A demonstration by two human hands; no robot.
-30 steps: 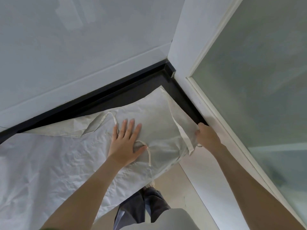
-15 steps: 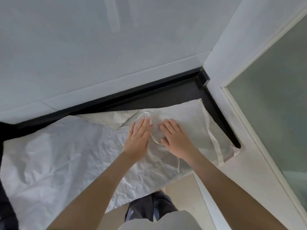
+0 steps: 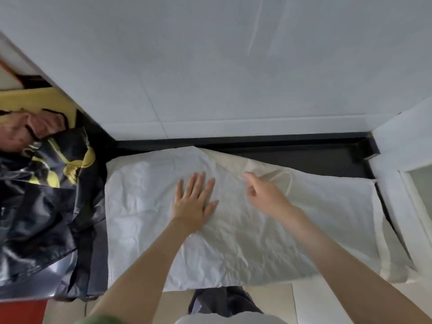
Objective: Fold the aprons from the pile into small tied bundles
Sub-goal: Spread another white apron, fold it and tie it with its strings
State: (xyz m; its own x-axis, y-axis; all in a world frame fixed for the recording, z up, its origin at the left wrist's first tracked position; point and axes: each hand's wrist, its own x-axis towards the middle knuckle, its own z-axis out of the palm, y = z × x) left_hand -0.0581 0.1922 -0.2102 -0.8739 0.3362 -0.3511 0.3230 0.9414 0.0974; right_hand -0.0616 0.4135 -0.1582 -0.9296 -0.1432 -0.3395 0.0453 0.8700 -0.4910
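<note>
The apron (image 3: 257, 249) lies spread out flat on the dark counter (image 3: 304, 157) that runs along the white wall (image 3: 210, 66). It is pale and heavily creased. Its near edge hangs a little over the front of the counter, and its far edge is turned over in a soft fold near the middle.

The left hand (image 3: 195, 202) rests palm down on the cloth, roughly at the centre of the apron's left half. Its fingers are straight and fanned slightly apart, with the thumb out to the side. It presses the fabric flat and grips nothing.

The right hand (image 3: 264, 195) is just beside it, further along the fold. Its fingers are curled in, and the forefinger and thumb come together at the end of a thin tie (image 3: 288, 181), which loops out over the cloth past the knuckles. From here it looks like a pinch on that tie, though the fingertips are somewhat blurred. The two hands are near each other but not touching.

A flat strap (image 3: 378, 220) runs down the apron's right-hand edge, close to the white frame (image 3: 397, 206) at that end of the counter.

To the left, just beside the apron, there is a crumpled black plastic bag (image 3: 46, 206) with yellow print on it.
</note>
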